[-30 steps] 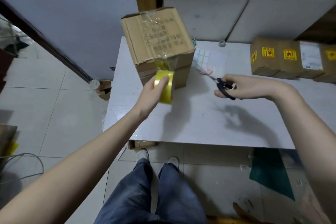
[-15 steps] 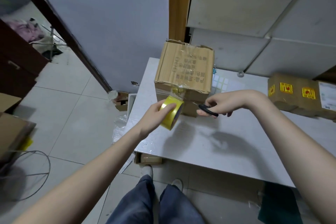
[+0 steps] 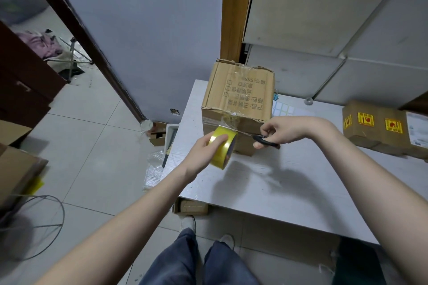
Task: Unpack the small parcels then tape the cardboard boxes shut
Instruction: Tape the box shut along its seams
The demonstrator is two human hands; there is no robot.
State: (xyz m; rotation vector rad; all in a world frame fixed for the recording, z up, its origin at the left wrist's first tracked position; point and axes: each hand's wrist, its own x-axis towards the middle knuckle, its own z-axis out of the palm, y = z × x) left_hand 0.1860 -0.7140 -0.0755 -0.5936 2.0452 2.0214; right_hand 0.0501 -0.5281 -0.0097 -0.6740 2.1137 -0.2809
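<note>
— How far along are you with the boxes?

— I judge I'm finishing one strip. The big cardboard box (image 3: 238,104) stands at the centre of the frame, on the far left corner of the white table (image 3: 289,192), and clear tape already runs over its top and down the near face. My left hand (image 3: 203,157) curls round the yellow tape roll (image 3: 223,148), holding it just in front of the box, with a stretch of tape pulled taut between roll and box.

— And the other hand?

— My right hand (image 3: 284,131) grips the black scissors (image 3: 265,142), just right of the roll and close to that taut stretch. I can't tell whether the blades touch the tape.

— What's left?

— Cutting this strip and pressing its end down, I think. Then the smaller boxes with yellow labels (image 3: 379,129) at the right edge of the frame; whether those are sealed, I can't tell.
</note>
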